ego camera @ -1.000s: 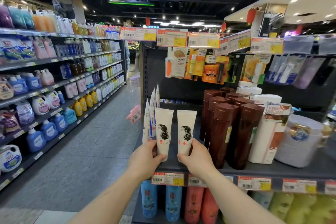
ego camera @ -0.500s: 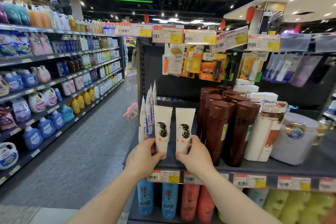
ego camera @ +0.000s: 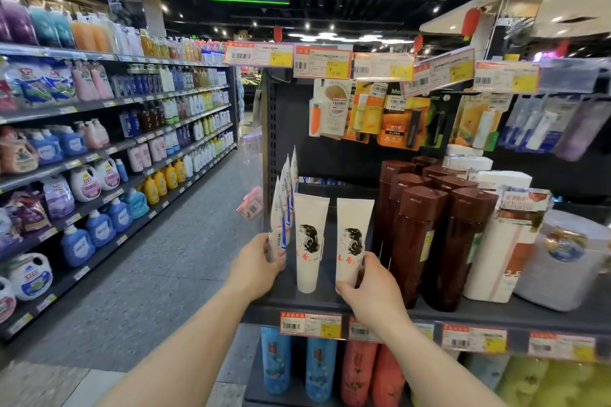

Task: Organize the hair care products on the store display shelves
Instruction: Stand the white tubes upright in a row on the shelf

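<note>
Both grips first: your right hand point(ego camera: 370, 287) is curled around the base of the right white tube point(ego camera: 352, 241), thumb on the front, fingers wrapped behind it, so it's properly pinching that one. Your left hand point(ego camera: 256, 269) has its fingers bent against the side row of tubes point(ego camera: 282, 215) at about 9 o'clock from the middle tube point(ego camera: 309, 241); it looks like a loose hold on the front one, though I can't tell for sure whether it's gripping or just steadying.

Both portrait tubes stand cap-down at the front edge of the shelf point(ego camera: 496, 311), faces out, with the middle one standing free between your hands. The brown bottles point(ego camera: 420, 235) sit at 3 o'clock, just beside your right hand.

Handling-wise, I'd guess these tubes are light, soft plastic that dents if you squeeze mid-body, and they're top-heavy-looking on those small caps, so they'll tip easily. Take them low, near the cap where they're stiffest, and nudge rather than squeeze. Watch your knuckles near those bottles; they look heavier and would domino.
</note>
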A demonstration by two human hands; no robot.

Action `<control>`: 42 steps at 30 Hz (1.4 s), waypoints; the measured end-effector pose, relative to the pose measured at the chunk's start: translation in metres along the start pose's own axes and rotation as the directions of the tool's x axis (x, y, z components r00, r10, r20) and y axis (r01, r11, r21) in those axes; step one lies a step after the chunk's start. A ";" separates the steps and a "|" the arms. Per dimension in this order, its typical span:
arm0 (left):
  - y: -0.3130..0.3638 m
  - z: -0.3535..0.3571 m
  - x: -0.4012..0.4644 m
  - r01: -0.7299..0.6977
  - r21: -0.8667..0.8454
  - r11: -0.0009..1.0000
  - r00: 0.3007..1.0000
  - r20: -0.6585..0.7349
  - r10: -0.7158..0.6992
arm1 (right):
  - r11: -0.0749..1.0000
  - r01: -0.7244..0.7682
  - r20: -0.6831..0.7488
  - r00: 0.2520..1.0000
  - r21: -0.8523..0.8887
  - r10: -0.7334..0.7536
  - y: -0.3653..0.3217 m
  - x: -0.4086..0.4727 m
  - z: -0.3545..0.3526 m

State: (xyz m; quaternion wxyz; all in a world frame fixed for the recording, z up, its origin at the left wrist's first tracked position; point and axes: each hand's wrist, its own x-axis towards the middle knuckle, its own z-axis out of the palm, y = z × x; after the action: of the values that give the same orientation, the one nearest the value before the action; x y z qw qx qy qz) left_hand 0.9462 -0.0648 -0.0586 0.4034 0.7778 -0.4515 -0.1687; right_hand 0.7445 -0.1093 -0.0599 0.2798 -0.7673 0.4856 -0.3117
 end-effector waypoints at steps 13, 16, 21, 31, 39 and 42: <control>0.010 0.013 0.000 0.010 0.070 0.997 0.994 -0.113 -0.002 | 1.000 -0.011 -0.010 1.000 -0.024 0.011 -0.001 -0.001 0.001; 0.011 0.013 -0.001 0.010 0.063 0.998 0.994 -0.105 -0.003 | 1.000 -0.007 -0.008 1.000 -0.029 0.007 -0.001 -0.002 0.001; 0.009 0.007 -0.005 0.044 -0.020 0.999 0.998 -0.048 -0.045 | 0.999 -0.005 -0.013 1.000 -0.037 0.004 0.001 -0.002 0.002; 0.011 0.012 -0.037 -0.141 0.111 0.984 0.987 0.086 0.132 | 0.979 -0.031 -0.084 0.996 -0.203 0.014 0.001 -0.006 0.004; 0.018 0.018 -0.033 -0.186 0.127 0.974 0.980 0.093 0.175 | 0.980 -0.046 -0.096 0.995 -0.195 0.028 0.000 -0.004 0.001; 0.015 0.020 -0.034 -0.191 0.099 0.976 0.979 0.091 0.183 | 0.979 -0.055 -0.097 0.995 -0.198 0.037 0.001 -0.004 0.001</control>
State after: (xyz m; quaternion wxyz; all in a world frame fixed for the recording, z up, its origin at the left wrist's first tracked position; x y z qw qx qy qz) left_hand 0.9071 -0.0503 -0.0626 0.3562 0.7450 -0.5472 -0.1369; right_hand 0.7431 -0.1065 -0.0619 0.1855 -0.7648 0.5447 -0.2899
